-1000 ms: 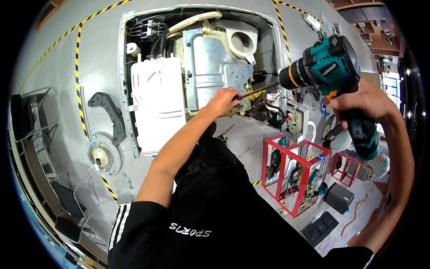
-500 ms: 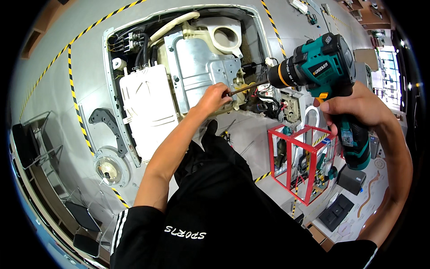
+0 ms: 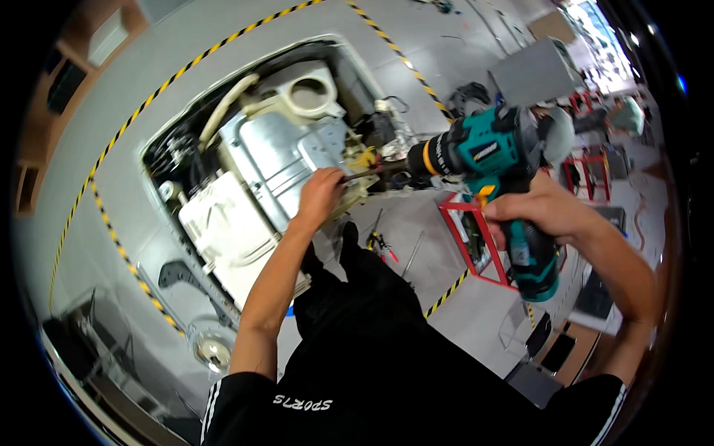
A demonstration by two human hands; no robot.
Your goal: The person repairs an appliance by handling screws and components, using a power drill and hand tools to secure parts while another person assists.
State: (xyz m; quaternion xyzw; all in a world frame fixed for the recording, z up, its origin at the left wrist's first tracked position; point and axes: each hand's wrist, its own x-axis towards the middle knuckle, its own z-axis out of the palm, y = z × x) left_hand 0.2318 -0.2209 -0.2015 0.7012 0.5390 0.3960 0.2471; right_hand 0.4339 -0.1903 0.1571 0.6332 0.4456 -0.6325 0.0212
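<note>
My right hand (image 3: pixel 539 208) is wrapped round the grip of a teal and black cordless drill (image 3: pixel 491 149), which points left. A long dark bit (image 3: pixel 364 175) extends from its chuck. The fingers of my left hand (image 3: pixel 321 195) are closed round the far end of that bit, so its tip is hidden. Both hands are over the near right side of an opened appliance (image 3: pixel 349 46) with a pale frame. Inside it, a silvery metal plate (image 3: pixel 271 160) lies next to my left hand. A white plastic box (image 3: pixel 227 219) and a round-holed cream duct (image 3: pixel 309 93) flank the plate.
Pliers with red handles (image 3: pixel 390 253) lie on the floor near my feet. A red metal frame (image 3: pixel 476 245) stands below the drill. Yellow-black tape (image 3: pixel 160 89) marks the floor. A dark curved part (image 3: pixel 178 273) and a round metal part (image 3: pixel 212 349) lie at the left.
The view has turned, so the appliance sits lower and further left in it. The drill and both hands also appear further left and lower. My grip on drill and bit looks unchanged.
</note>
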